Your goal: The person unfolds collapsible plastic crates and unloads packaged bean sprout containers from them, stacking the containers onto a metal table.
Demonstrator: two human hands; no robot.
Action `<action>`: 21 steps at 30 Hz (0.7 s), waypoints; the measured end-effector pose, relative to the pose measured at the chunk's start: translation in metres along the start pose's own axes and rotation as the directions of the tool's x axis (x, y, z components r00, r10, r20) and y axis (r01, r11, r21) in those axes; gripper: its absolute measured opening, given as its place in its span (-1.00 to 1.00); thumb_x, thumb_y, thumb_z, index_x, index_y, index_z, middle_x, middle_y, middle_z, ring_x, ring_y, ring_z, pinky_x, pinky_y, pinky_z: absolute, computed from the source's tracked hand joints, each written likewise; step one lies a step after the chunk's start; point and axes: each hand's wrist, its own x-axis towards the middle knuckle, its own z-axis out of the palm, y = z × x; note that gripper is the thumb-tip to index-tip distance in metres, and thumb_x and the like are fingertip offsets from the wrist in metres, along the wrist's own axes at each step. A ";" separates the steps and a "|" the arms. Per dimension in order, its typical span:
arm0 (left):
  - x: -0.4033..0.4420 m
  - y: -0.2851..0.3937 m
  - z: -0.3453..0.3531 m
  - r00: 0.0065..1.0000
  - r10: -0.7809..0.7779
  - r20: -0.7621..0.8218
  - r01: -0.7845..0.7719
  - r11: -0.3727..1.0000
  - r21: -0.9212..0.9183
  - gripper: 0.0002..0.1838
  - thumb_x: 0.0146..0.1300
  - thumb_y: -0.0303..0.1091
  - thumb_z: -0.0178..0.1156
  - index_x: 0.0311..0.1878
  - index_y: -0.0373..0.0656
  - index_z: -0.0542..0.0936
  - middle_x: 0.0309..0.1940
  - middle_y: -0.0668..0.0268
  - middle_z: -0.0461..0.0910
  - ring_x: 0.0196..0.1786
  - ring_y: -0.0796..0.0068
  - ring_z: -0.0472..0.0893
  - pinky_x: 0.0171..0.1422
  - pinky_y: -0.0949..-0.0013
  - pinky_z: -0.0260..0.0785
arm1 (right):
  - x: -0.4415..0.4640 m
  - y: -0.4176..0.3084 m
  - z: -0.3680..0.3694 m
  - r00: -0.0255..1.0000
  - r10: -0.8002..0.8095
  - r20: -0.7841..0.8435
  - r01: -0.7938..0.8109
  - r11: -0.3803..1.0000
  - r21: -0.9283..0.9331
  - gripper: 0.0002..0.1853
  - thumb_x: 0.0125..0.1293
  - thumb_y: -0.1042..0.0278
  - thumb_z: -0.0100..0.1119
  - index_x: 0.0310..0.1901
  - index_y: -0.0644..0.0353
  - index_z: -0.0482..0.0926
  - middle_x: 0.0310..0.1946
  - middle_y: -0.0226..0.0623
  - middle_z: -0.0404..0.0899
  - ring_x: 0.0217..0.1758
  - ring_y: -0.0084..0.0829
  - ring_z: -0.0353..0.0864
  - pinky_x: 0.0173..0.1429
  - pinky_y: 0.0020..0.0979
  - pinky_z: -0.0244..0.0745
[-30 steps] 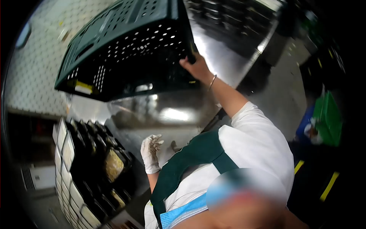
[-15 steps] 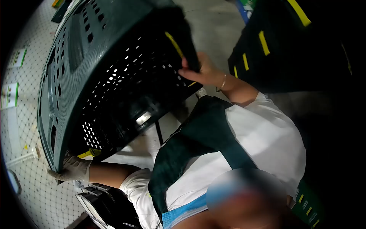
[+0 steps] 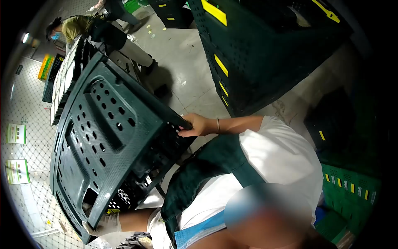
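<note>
A large dark green perforated plastic crate (image 3: 132, 151) is held tilted in front of my body, its slotted outer face turned up toward me. My left hand (image 3: 103, 224), in a pale glove, is closed around the crate's lower edge, near a handle opening. My bare right hand (image 3: 195, 125), with a bracelet at the wrist, grips the crate's rim at the right corner. Part of the crate's dark inside, with yellow showing near my left wrist, is visible below the outer face. The rest of its inside is hidden.
Tall dark crates (image 3: 248, 74) with yellow tags stand ahead to the right. Green crates (image 3: 352, 174) are at lower right. A person (image 3: 89, 29) bends over a rack with pale panels (image 3: 62, 89) at upper left. Printed sheets (image 3: 17, 171) are on the patterned surface at left.
The crate has tipped, so its outer face shows instead of its open inside. My right hand is lower and further left in view. The view has shifted, showing the other person.
</note>
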 end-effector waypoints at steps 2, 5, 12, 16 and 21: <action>-0.007 0.006 -0.019 0.956 -0.158 0.248 0.163 0.987 0.000 -0.48 -0.01 -0.42 0.04 -0.03 -0.67 0.26 -0.11 -0.30 0.38 -0.04 0.04 0.46 0.18 0.19 0.25 | -0.024 0.016 -0.007 1.000 0.027 -0.014 -0.026 0.999 0.023 -0.77 0.00 0.46 0.20 -0.55 0.17 0.28 -0.62 -0.48 0.31 -0.51 -0.62 0.28 -0.37 -0.55 0.22; -0.008 0.000 -0.023 0.982 -0.070 0.173 0.044 0.988 0.148 -0.54 -0.01 -0.39 0.06 -0.13 -0.65 0.35 -0.19 -0.29 0.43 -0.10 0.07 0.50 0.07 0.24 0.36 | -0.064 0.029 -0.006 0.998 -0.061 -0.024 0.059 0.995 -0.077 -0.76 -0.01 0.45 0.20 -0.62 0.15 0.28 -0.68 -0.50 0.30 -0.58 -0.65 0.27 -0.43 -0.55 0.22; -0.064 0.030 0.048 0.930 -0.272 0.246 0.246 0.960 0.131 -0.53 0.00 -0.30 0.05 -0.15 -0.61 0.39 -0.11 -0.33 0.36 0.00 -0.10 0.41 0.11 0.09 0.34 | -0.195 0.007 0.039 0.991 0.091 -0.101 -0.069 0.976 0.205 -0.87 0.05 0.36 0.18 -0.42 0.19 0.46 -0.44 -0.34 0.55 -0.34 -0.56 0.50 -0.24 -0.54 0.38; 0.020 0.024 -0.008 0.822 -0.185 0.539 0.259 0.964 -0.065 -0.78 0.09 -0.45 -0.02 -0.26 -0.38 0.53 -0.21 -0.32 0.42 -0.17 -0.17 0.49 0.05 0.05 0.39 | -0.211 -0.065 0.114 0.843 0.119 -0.525 -0.184 0.980 -0.073 -0.71 -0.02 0.24 0.17 -0.31 0.22 0.40 -0.41 -0.34 0.51 -0.35 -0.47 0.51 -0.27 -0.50 0.36; 0.016 0.033 0.013 0.809 -0.224 0.543 0.280 0.960 -0.022 -0.52 0.00 -0.40 0.12 -0.05 -0.57 0.32 -0.15 -0.35 0.37 -0.09 -0.06 0.48 0.19 0.08 0.25 | -0.228 -0.090 0.171 0.516 -0.033 -0.856 -0.198 0.968 -0.156 -0.37 -0.10 0.41 0.18 0.00 0.23 0.07 -0.38 -0.35 0.35 -0.26 -0.57 0.36 -0.14 -0.50 0.31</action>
